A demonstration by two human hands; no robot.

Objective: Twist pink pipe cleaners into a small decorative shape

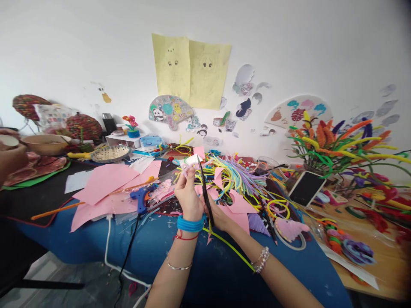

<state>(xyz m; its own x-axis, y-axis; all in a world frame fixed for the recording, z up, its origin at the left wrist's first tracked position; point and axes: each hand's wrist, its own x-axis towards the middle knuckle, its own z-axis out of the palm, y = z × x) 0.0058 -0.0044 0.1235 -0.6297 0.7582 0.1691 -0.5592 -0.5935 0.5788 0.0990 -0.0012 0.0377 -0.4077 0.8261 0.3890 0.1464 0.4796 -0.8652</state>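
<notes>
In the middle of the head view, my left hand is raised with thumb and fingers pinched on a small pale lilac strip. Just to its right, my right hand is closed on black scissors, whose blades point up beside the left fingertips. A small white piece shows at the fingertips; whether the blades touch it is unclear. Behind the hands spreads a pile of pastel pipe cleaners. Pink paper pieces lie right of my hands.
Left of my hands are large pink sheets and a blue glue gun with its cord hanging over the blue table edge. A phone leans against a vase of colourful stems at right. Part of another person's hand shows far left.
</notes>
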